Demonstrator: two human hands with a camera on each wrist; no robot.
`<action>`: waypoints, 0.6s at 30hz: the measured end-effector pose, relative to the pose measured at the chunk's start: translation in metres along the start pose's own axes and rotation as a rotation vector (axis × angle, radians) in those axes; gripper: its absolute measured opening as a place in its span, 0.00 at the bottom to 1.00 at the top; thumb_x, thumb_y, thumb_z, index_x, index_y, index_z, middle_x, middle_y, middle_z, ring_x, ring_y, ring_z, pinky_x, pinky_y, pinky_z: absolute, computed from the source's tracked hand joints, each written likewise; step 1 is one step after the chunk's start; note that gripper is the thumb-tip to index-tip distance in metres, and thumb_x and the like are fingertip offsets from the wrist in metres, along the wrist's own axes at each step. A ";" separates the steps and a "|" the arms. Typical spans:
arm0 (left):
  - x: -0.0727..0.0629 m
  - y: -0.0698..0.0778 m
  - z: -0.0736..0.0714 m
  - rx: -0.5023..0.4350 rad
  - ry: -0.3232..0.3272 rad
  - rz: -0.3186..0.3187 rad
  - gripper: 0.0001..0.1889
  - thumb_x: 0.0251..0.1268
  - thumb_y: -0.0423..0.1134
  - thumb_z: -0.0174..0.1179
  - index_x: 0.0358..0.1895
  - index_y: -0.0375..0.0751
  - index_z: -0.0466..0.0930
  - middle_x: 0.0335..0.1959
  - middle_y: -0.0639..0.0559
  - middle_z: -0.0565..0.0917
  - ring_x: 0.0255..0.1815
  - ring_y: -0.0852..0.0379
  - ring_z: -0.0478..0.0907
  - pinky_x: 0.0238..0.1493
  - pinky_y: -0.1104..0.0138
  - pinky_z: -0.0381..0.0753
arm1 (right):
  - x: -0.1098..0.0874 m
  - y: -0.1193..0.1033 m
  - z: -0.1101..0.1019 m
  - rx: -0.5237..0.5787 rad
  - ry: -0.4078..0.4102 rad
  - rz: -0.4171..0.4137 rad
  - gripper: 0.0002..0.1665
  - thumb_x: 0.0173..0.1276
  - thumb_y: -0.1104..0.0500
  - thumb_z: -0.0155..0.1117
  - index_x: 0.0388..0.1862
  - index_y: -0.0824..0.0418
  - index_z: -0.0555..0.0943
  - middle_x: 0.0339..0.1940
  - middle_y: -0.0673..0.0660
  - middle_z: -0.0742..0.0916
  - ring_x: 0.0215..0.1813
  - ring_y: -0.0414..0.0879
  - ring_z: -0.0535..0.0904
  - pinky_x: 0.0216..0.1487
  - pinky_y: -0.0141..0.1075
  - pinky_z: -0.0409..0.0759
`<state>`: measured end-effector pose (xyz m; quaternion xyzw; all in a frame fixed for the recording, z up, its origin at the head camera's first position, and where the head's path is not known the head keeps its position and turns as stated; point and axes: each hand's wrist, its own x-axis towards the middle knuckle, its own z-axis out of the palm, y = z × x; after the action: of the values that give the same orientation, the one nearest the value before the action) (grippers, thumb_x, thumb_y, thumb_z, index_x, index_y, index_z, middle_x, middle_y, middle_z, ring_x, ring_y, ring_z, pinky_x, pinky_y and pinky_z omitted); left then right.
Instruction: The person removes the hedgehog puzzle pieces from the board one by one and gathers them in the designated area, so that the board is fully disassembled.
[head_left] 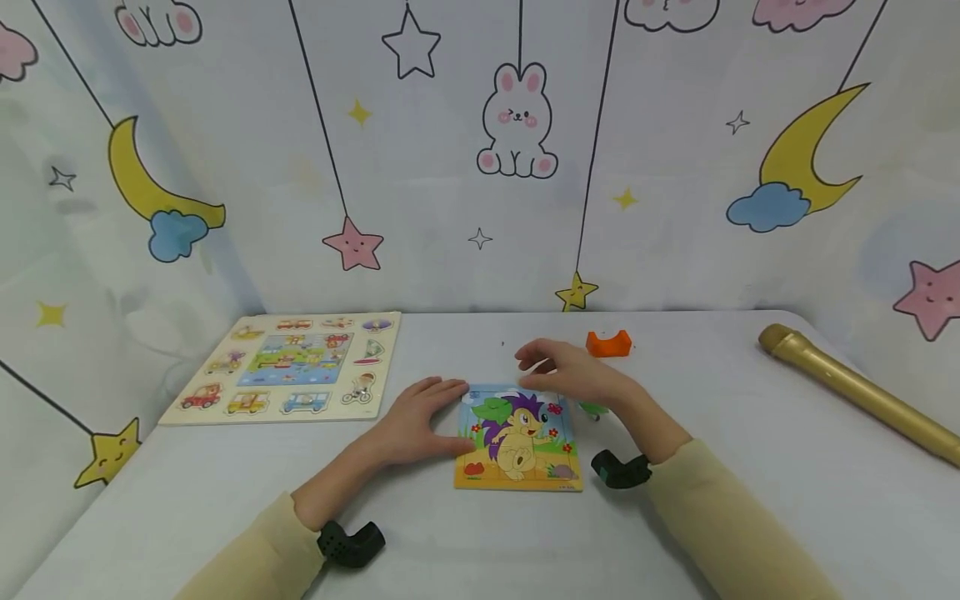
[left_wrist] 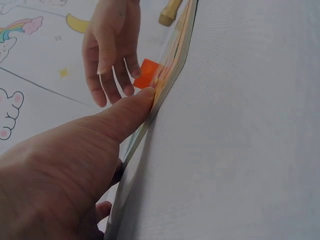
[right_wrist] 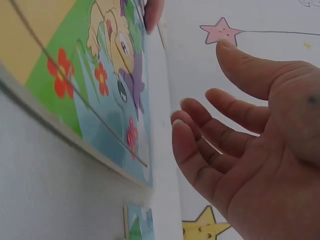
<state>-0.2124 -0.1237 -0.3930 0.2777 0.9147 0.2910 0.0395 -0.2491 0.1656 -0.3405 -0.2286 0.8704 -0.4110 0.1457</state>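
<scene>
A square hedgehog jigsaw puzzle (head_left: 517, 450) lies on the white table, seam lines visible between its pieces in the right wrist view. Along its left side rests my left hand (head_left: 420, 425). The left thumb (left_wrist: 135, 107) lies straight on the board's edge, and the other fingers reach toward its far left corner. Above the far right corner hovers my right hand (head_left: 573, 371), holding nothing, its fingers loosely bent and thumb apart. A small blue and green puzzle piece (right_wrist: 141, 222) lies just beyond the board's right edge, partly hidden below the right hand in the head view.
An orange curved piece (head_left: 608, 343) lies behind the right hand. At the back left is a vehicle picture board (head_left: 378, 333). A long gold microphone-like stick (head_left: 855, 387) lies at the right. Patterned cloth (head_left: 450, 167) hangs behind the table.
</scene>
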 end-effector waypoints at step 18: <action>-0.002 0.000 0.001 -0.002 0.010 0.009 0.45 0.57 0.60 0.70 0.75 0.43 0.68 0.75 0.48 0.68 0.77 0.39 0.54 0.73 0.41 0.54 | 0.000 -0.010 0.016 -0.151 -0.094 0.048 0.30 0.69 0.52 0.71 0.66 0.62 0.76 0.61 0.56 0.81 0.63 0.53 0.75 0.65 0.49 0.75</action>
<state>-0.2105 -0.1238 -0.3938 0.2803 0.9133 0.2937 0.0339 -0.2394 0.1492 -0.3430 -0.2370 0.8964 -0.3293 0.1786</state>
